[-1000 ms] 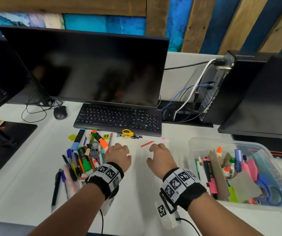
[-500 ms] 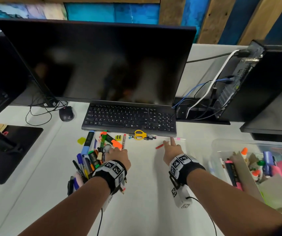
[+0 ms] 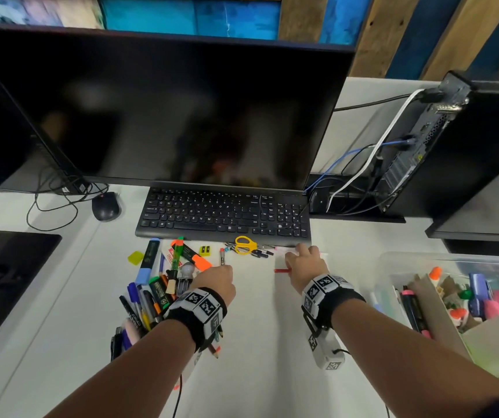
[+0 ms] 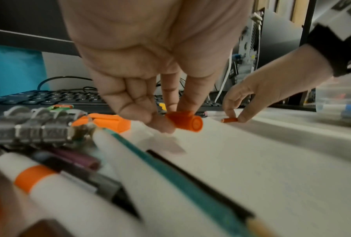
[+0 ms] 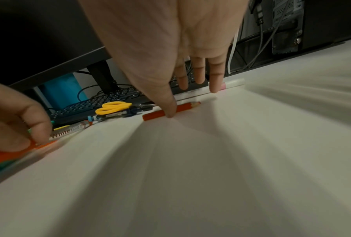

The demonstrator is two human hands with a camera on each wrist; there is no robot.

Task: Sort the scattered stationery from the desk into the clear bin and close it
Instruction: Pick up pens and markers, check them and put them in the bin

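Note:
Stationery lies in a pile (image 3: 158, 285) in front of the keyboard, left of centre. My left hand (image 3: 216, 277) is at the pile's right edge. In the left wrist view its thumb and fingers pinch the orange cap end of a highlighter (image 4: 183, 121) lying on the desk. To the right, my right hand (image 3: 301, 262) is down on a short red pencil (image 3: 281, 270); thumb and forefinger pinch it (image 5: 182, 109) against the desk, while the other fingers stretch toward a white pen (image 5: 231, 84). The clear bin (image 3: 393, 267) stands at the right, open and partly filled.
A black keyboard (image 3: 224, 215) and monitor (image 3: 164, 110) stand just behind the hands. Yellow scissors (image 3: 245, 244) and small pens lie along the keyboard's front edge. A mouse (image 3: 105, 206) and cables sit at the back left, a computer tower (image 3: 423, 140) at the back right.
Both hands have reached forward. The right hand went from pointing near the red pencil to pinching it. The left hand shifted right onto the orange highlighter. The head came closer.

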